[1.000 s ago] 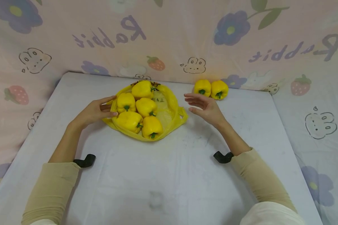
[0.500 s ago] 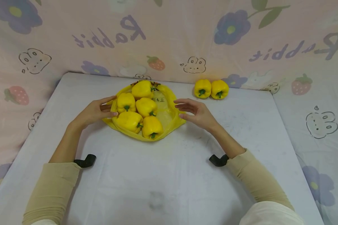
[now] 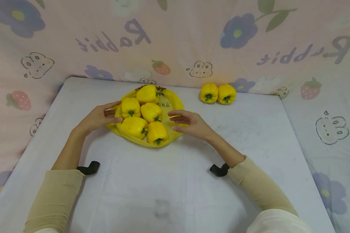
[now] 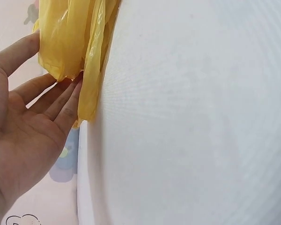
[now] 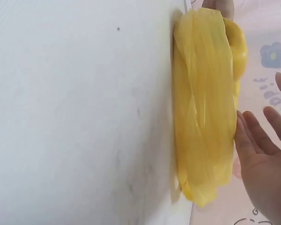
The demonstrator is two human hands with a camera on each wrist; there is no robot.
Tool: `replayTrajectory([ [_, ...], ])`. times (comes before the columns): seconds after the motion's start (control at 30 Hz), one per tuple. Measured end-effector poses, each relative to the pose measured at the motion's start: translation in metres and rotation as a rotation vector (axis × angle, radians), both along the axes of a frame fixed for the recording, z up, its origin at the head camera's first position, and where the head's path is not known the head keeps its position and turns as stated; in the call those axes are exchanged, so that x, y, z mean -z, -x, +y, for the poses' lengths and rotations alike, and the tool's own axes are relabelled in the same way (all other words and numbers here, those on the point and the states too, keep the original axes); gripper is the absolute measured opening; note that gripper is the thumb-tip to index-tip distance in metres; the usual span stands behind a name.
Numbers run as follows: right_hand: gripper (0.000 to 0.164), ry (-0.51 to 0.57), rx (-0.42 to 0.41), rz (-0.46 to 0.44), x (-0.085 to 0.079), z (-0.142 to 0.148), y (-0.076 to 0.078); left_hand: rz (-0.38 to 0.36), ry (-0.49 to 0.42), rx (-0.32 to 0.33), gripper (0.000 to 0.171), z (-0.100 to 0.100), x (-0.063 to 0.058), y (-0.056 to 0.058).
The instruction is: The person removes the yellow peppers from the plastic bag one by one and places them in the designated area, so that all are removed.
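Note:
In the head view a yellow plastic bag (image 3: 175, 98) lies spread with its mouth up, several yellow bell peppers (image 3: 151, 112) inside. My left hand (image 3: 94, 119) holds its left rim, thumb over the edge and fingers outside; the left wrist view shows the fingertips partly hidden by the folds of the bag (image 4: 68, 37). My right hand (image 3: 193, 124) is over the bag's right side with fingers spread and nothing held. In the right wrist view the right fingertips (image 5: 240, 117) are at the upper edge of the plastic; whether they touch it is unclear.
Two more yellow bell peppers (image 3: 218, 93) sit side by side at the back of the white table (image 3: 128, 187). Behind it hangs a printed cloth (image 3: 175, 35). A black bent piece (image 3: 89, 167) sticks out by each wrist.
My right hand has moved left and a little toward me, from beside the bag to over its right side, covering the handle loop. The left hand and the peppers have stayed put.

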State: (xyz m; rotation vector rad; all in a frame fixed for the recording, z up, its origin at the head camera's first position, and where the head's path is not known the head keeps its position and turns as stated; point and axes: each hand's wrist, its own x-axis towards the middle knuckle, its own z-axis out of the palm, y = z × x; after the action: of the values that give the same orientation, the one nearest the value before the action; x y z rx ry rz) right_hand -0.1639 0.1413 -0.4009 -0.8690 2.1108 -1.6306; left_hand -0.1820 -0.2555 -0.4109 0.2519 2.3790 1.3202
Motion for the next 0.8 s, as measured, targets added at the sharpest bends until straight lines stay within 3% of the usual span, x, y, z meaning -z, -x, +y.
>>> replayTrajectory([
  [0.33,0.061,-0.098,-0.033,-0.018,0.001,-0.022,-0.002,0.015,0.002,0.009,0.083,-0.001,0.002,0.002],
  [0.8,0.072,-0.447,-0.034,-0.01,0.004,-0.04,-0.003,0.007,0.013,0.006,0.083,0.0,0.002,0.003],
])
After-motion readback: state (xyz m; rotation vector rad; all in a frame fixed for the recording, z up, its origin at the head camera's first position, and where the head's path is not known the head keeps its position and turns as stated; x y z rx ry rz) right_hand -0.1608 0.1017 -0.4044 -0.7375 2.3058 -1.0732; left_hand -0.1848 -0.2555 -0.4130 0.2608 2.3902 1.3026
